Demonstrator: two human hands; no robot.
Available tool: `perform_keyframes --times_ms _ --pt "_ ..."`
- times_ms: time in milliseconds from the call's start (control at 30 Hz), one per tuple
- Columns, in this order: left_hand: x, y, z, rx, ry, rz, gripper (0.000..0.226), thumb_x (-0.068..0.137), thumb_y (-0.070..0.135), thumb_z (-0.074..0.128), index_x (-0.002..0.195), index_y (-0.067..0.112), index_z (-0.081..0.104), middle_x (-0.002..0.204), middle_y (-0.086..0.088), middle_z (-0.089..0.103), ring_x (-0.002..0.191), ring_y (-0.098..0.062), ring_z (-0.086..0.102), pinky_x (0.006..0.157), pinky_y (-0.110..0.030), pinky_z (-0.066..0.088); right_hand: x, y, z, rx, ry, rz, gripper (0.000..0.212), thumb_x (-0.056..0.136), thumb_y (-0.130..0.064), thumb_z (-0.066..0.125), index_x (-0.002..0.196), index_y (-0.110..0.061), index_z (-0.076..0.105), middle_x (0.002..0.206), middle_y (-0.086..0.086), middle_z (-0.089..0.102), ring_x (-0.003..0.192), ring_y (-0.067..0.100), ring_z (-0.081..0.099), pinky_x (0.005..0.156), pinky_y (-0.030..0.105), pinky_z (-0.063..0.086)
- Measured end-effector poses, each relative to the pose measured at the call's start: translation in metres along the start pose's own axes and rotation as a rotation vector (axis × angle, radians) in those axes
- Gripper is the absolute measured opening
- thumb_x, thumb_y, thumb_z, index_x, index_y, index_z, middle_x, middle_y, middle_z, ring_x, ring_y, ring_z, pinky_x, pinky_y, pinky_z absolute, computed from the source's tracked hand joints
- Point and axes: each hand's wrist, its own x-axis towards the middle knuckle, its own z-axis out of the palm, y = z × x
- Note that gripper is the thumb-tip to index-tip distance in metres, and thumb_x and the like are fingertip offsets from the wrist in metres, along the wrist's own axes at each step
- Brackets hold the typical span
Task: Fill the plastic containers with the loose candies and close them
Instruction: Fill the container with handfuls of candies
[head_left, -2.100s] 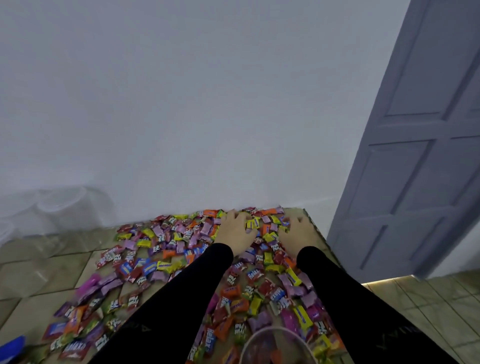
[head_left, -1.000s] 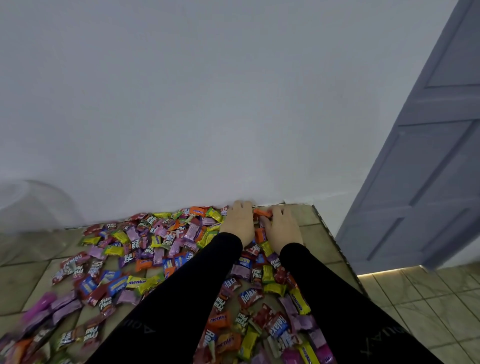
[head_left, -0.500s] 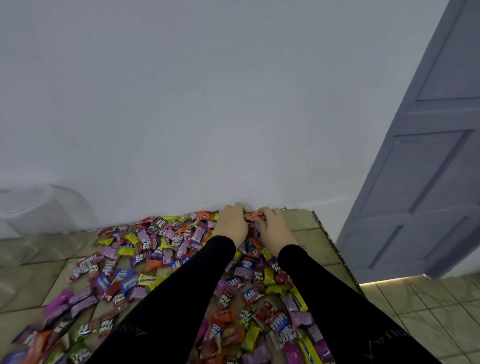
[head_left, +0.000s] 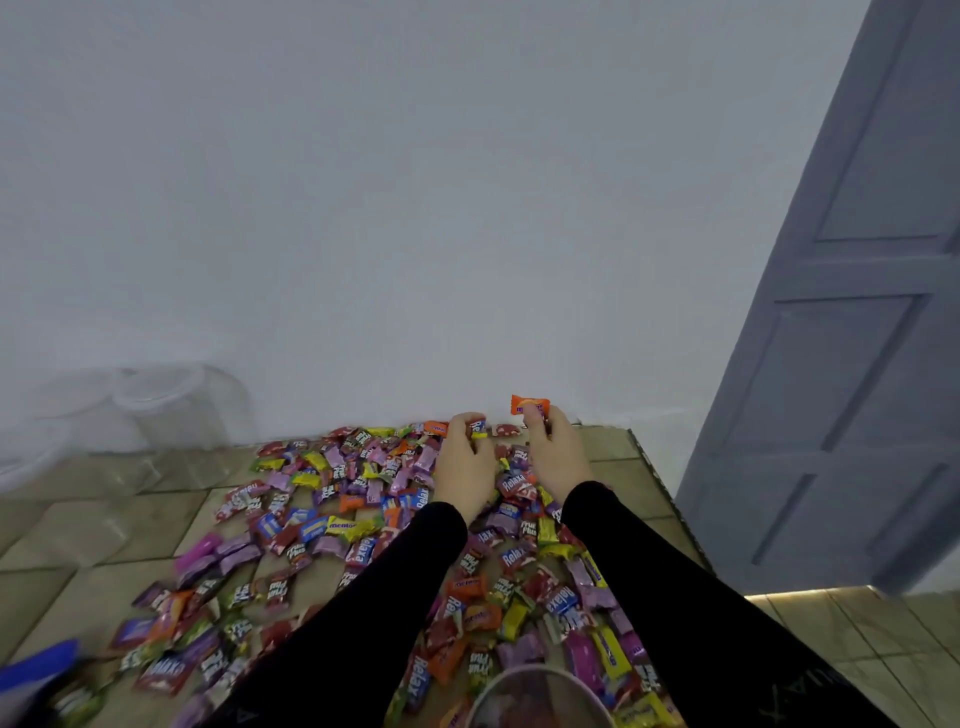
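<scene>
At twelve o'clock of the spread of wrapped candies (head_left: 332, 525), the right hand (head_left: 558, 457) pinches an orange candy (head_left: 529, 404) lifted clear (black sleeves reach forward), while the left hand (head_left: 465, 462) curls around a small wrapped candy (head_left: 478, 430). A clear plastic container's rim (head_left: 524, 675) shows at six o'clock.
</scene>
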Motion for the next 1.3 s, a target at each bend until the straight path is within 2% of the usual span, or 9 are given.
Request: perform_keyframes --times_ms 233,333,433,700,833,1067,1133,1233,1300 --pt "-0.044 0.030 -0.026 -0.186 0.072 0.017 0.030 0.100 0.011 0.040 0.128 0.018 0.047 0.077 -0.001 0.047 0.041 -0.003 0.032 0.042 -0.018 0.032 -0.036 -0.030 -0.016 0.156 -0.028 0.023 0.035 0.101 -0.045 0.035 0.102 -0.015 0.053 0.070 -0.013 0.040 0.063 0.006 0.042 0.070 0.033 0.036" --pt "-0.065 0.046 -0.033 -0.267 0.090 0.072 0.027 0.098 0.008 0.042 0.122 0.017 0.051 0.096 -0.001 0.058 0.043 -0.004 0.031 0.044 -0.019 0.032 -0.053 -0.046 -0.023 0.206 -0.025 0.021 0.031 0.101 -0.045 0.036 0.097 -0.018 0.052 0.071 -0.012 0.042 0.064 0.008 0.044 0.072 0.033 0.038" --pt "-0.086 0.061 -0.038 -0.356 0.104 0.111 0.024 0.097 0.005 0.044 0.115 0.017 0.054 0.106 0.002 0.063 0.044 -0.005 0.032 0.047 -0.023 0.032 -0.074 -0.064 -0.034 0.282 -0.029 -0.005 0.031 0.102 -0.042 0.036 0.088 -0.019 0.052 0.071 -0.005 0.039 0.059 0.011 0.039 0.060 0.030 0.035" --pt "-0.139 0.078 -0.050 -0.332 0.128 0.200 0.023 0.097 0.006 0.045 0.106 0.023 0.058 0.102 0.007 0.067 0.058 -0.015 0.035 0.052 -0.027 0.033 -0.132 -0.099 -0.056 0.514 -0.077 -0.014 0.035 0.100 -0.044 0.040 0.083 -0.016 0.052 0.073 -0.001 0.041 0.065 0.016 0.040 0.054 0.026 0.035" --pt "-0.168 0.076 -0.051 -0.292 0.160 0.246 0.024 0.097 0.005 0.046 0.106 0.023 0.059 0.100 0.009 0.067 0.068 -0.017 0.041 0.055 -0.025 0.037 -0.158 -0.099 -0.063 0.585 -0.094 -0.045 0.036 0.099 -0.045 0.041 0.080 -0.018 0.053 0.070 -0.003 0.045 0.062 0.018 0.041 0.053 0.031 0.032" --pt "-0.211 0.071 -0.051 -0.192 0.148 0.338 0.024 0.096 0.003 0.044 0.104 0.019 0.059 0.084 -0.005 0.055 0.055 -0.014 0.033 0.051 -0.026 0.030 -0.189 -0.097 -0.064 0.489 -0.074 -0.079 0.038 0.098 -0.050 0.040 0.081 -0.017 0.051 0.072 0.002 0.041 0.066 0.017 0.041 0.063 0.037 0.036" --pt "-0.221 0.066 -0.047 -0.156 0.142 0.353 0.024 0.096 0.002 0.042 0.104 0.017 0.059 0.080 -0.008 0.049 0.058 -0.018 0.032 0.052 -0.025 0.029 -0.197 -0.094 -0.066 0.482 -0.078 -0.092 0.039 0.099 -0.049 0.040 0.079 -0.016 0.048 0.070 0.001 0.038 0.065 0.016 0.038 0.061 0.036 0.036" --pt "-0.239 0.057 -0.042 -0.113 0.133 0.396 0.024 0.098 0.002 0.041 0.105 0.018 0.059 0.070 -0.016 0.044 0.047 -0.014 0.027 0.045 -0.025 0.025 -0.210 -0.082 -0.064 0.468 -0.106 -0.086 0.042 0.095 -0.057 0.041 0.078 -0.019 0.048 0.069 -0.003 0.041 0.066 0.017 0.042 0.061 0.036 0.035" --pt "-0.245 0.052 -0.040 -0.128 0.145 0.409 0.024 0.099 0.002 0.041 0.105 0.017 0.058 0.069 -0.009 0.049 0.043 -0.010 0.026 0.042 -0.022 0.025 -0.215 -0.077 -0.063 0.437 -0.093 -0.086 0.042 0.094 -0.058 0.041 0.078 -0.019 0.049 0.071 -0.001 0.042 0.066 0.018 0.042 0.064 0.038 0.035"
